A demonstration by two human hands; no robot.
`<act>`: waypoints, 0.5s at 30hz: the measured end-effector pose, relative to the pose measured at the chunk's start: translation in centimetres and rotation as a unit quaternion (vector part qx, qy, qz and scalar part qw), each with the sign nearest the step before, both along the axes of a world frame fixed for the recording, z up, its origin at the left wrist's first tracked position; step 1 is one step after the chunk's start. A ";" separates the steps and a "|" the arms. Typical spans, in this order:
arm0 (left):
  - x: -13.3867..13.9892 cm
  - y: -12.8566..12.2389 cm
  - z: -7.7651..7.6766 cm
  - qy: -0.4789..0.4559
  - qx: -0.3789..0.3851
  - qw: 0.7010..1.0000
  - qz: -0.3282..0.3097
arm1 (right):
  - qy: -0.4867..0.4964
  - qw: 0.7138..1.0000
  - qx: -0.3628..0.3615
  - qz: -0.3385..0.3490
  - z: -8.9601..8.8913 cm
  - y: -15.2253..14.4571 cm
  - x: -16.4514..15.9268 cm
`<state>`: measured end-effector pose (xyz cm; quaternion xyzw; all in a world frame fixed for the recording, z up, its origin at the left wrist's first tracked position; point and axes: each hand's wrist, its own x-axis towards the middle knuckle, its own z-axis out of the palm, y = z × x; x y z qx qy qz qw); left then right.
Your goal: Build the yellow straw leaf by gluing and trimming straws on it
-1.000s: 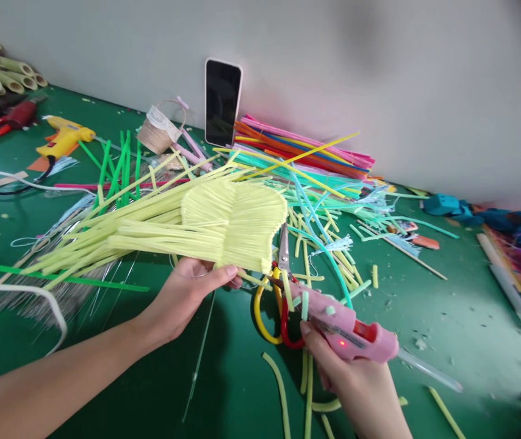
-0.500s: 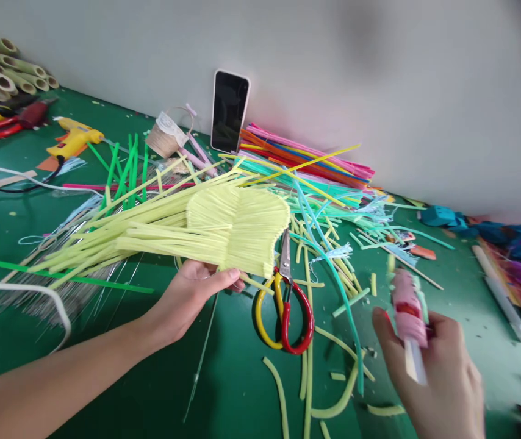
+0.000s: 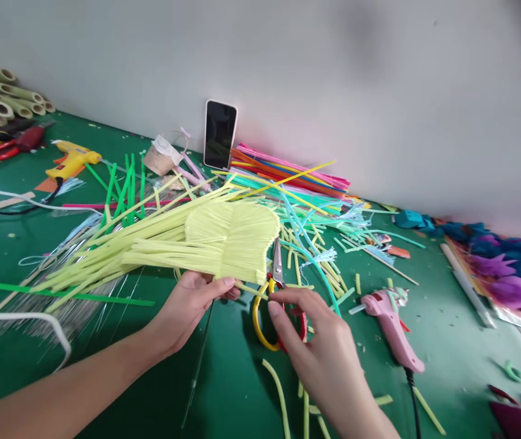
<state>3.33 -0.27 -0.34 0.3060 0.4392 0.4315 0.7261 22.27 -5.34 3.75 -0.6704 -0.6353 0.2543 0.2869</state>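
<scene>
My left hand (image 3: 205,296) is closed on the lower edge of a pale yellow panel (image 3: 242,241) made of pipe cleaners set side by side, with long loose ends trailing left. One pipe cleaner (image 3: 252,291) sticks out past my left thumb. My right hand (image 3: 319,335) pinches its free tip between thumb and forefinger. Beneath my right hand, scissors (image 3: 278,262) with yellow and red handles lie on the table, partly covered. A pink glue gun (image 3: 393,332) rests to the right of that hand, its cord running toward me.
A phone (image 3: 220,134) leans on the wall behind bundled coloured pipe cleaners (image 3: 292,174). At the left are a yellow glue gun (image 3: 75,160), pliers (image 3: 17,143) and rolled tubes (image 3: 8,94). Cut pieces litter the green table (image 3: 141,390). Purple and blue flowers (image 3: 512,274) lie right.
My right hand has let go of the pink glue gun, now lying on the table, and moved left to pinch the pipe cleaner's tip. My left hand still holds the panel.
</scene>
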 end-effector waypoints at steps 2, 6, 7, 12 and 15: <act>0.0 0.0 0.1 -0.005 -0.004 1.000 -0.003 | 0.071 0.996 -0.055 0.001 -0.2 0.6 -0.9; -0.1 0.1 0.3 -0.015 0.005 1.000 -0.015 | 0.170 0.979 -0.111 -0.016 -0.4 1.4 -0.7; -0.1 0.1 0.3 -0.020 0.010 1.000 -0.014 | 0.181 0.977 -0.112 -0.020 -0.4 1.5 -0.6; 0.1 -0.1 0.4 -0.019 0.026 0.999 -0.005 | 0.209 0.970 -0.119 -0.030 -0.5 1.8 -0.2; 0.2 -0.3 0.5 0.009 0.031 0.999 -0.005 | 0.215 0.968 -0.124 -0.025 -0.3 1.8 -0.1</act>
